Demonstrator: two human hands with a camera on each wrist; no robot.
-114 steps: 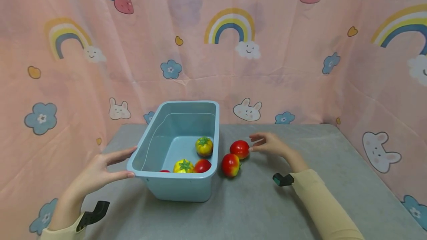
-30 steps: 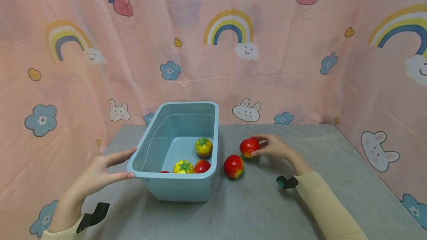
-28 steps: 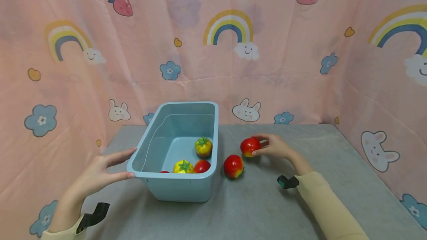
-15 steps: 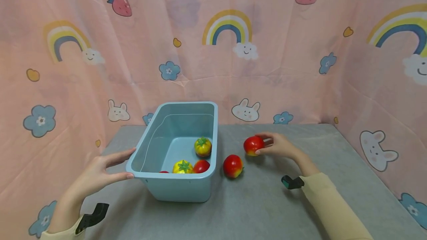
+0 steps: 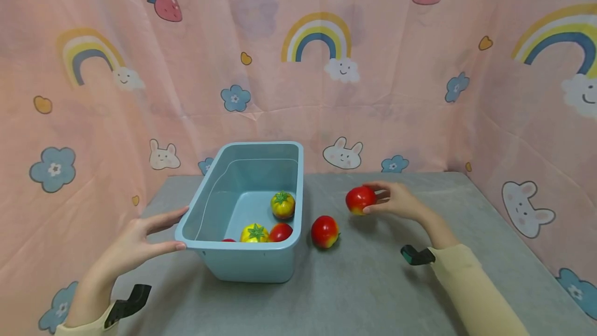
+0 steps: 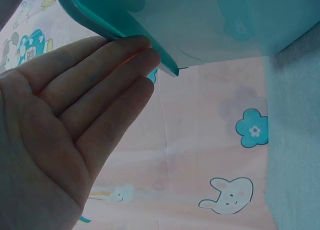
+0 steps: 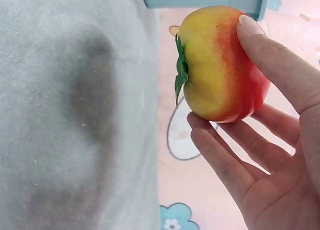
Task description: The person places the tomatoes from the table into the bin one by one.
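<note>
My right hand [image 5: 397, 202] pinches a red and yellow tomato [image 5: 359, 200] between thumb and fingertips, above the right part of the table. In the right wrist view the tomato [image 7: 215, 65] shows its green leafy stem end, and its shadow falls on the table. A second red and yellow tomato [image 5: 325, 232] lies on the table beside the blue bin [image 5: 249, 246]. My left hand [image 5: 132, 246] touches the bin's near left corner with straight fingers and thumb; in the left wrist view the straight fingers [image 6: 95, 85] lie against the rim.
Inside the bin are a yellow-green tomato [image 5: 282, 205], a yellow one [image 5: 254, 233] with a green star-shaped top, and a red one [image 5: 281, 232]. A further red piece is mostly hidden by the near wall. A patterned pink curtain [image 5: 298, 118] borders the grey table [image 5: 354, 289].
My right hand has taken hold of the farther tomato and moved it right and up, away from the other. The tomato left on the table has rolled slightly. My left hand stays at the bin.
</note>
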